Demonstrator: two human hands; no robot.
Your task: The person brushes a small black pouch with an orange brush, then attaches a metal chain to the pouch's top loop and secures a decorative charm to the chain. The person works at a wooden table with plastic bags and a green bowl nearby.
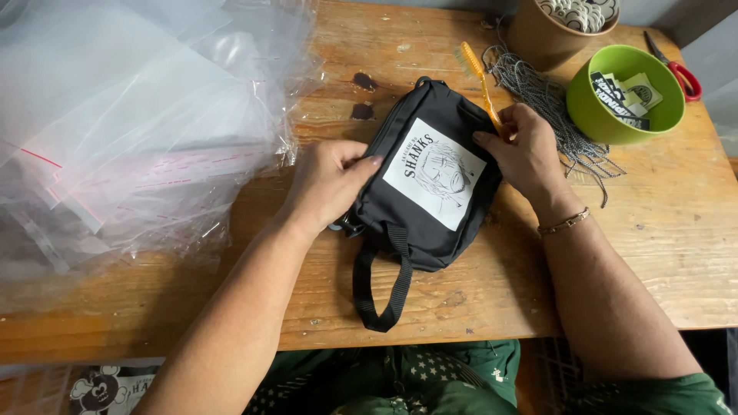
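Low in the frame, green trousers (430, 384) under the edge of a worn wooden table (676, 253). At centre, a small black pouch (419, 219) lying flat, white drawn patch (435, 173) facing up, webbing loop (380, 288) trailing toward the lower edge. Pinched at its left side by the left hand (327, 184), fingers curled onto the fabric; gripped at its right edge by the right hand (526, 154), bracelet (563, 223) on the wrist. Probably light, soft and floppy, not fragile; best taken by both side edges or by the loop. Just behind the right hand, an orange brush (480, 81) and a tangle of speckled cords (553, 115). Filling the left of the frame, a heap of clear plastic bags (123, 131). Upper right, a green bowl (663, 115) holding printed tags, a brown cup (538, 38) of round white pieces, red-handled scissors (680, 73) beyond.
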